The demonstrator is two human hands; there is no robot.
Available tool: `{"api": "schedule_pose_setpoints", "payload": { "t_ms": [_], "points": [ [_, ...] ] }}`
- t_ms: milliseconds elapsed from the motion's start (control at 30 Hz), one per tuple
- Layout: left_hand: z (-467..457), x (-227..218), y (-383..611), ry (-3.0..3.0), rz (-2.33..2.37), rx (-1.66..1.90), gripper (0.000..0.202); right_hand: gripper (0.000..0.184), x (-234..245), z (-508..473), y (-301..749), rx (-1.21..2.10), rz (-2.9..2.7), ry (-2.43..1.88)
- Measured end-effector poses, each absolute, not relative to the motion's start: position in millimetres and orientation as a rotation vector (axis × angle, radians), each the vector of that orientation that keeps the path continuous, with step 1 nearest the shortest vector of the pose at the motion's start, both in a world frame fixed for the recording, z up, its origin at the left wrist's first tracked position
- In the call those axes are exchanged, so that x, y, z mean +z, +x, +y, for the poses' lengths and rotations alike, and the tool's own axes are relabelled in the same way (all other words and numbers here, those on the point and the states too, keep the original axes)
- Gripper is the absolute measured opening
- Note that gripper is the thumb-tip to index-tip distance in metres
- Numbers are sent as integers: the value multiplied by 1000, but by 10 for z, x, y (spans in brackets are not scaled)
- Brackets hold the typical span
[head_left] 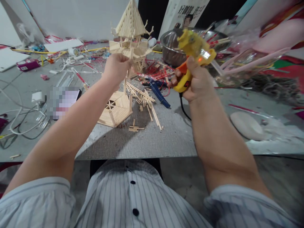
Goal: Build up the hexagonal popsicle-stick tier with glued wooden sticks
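Note:
My left hand (pixel 116 70) is closed around the lower part of a small wooden-stick pagoda (pixel 131 31), held up above the table. My right hand (pixel 196 83) grips a yellow glue gun (pixel 193 53) with an orange trigger, its nozzle pointing left toward the pagoda's base. Below them a hexagonal stick base (pixel 116 109) rests on a grey mat (pixel 152 139). Loose wooden sticks (pixel 147 103) lie scattered beside it.
A metal bowl (pixel 171 49) stands at the back, with blue-handled pliers (pixel 159 93) and red sticks in front of it. White cables (pixel 21 122), a charger and a phone lie at left. Clear plastic bags (pixel 247 60) fill the right side. A pale oval stone (pixel 247 125) lies at right.

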State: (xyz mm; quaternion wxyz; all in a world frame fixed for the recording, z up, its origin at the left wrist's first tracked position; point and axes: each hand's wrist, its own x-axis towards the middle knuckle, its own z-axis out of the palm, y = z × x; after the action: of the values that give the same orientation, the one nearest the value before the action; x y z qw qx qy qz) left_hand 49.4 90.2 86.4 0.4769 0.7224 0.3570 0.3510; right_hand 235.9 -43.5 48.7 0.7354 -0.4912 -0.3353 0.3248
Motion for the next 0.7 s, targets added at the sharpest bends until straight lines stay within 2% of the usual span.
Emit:
{"api": "schedule_pose_setpoints", "payload": {
  "t_ms": [100,167,267,367,467,600,700],
  "points": [
    [1118,980,511,2260,959,1211,29,47,371,-393,2414,630,-705,-1062],
    [1264,1072,486,2342,1032,1245,31,43,295,-380,2442,641,-688,-1071],
    [1370,1182,427,2067,1062,962,24,38,229,-381,2421,720,-650,-1003],
    [1296,1219,384,1737,731,878,17,37,287,-363,2301,791,-652,-867],
    [1126,1197,367,1596,457,738,17,25,457,-284,2135,876,-669,-780],
    [919,1147,374,1540,350,660,18,34,643,-132,1964,991,-700,-772],
    [838,1122,370,1502,298,633,14,31,668,-59,1894,1096,-760,-830]
  ]
}}
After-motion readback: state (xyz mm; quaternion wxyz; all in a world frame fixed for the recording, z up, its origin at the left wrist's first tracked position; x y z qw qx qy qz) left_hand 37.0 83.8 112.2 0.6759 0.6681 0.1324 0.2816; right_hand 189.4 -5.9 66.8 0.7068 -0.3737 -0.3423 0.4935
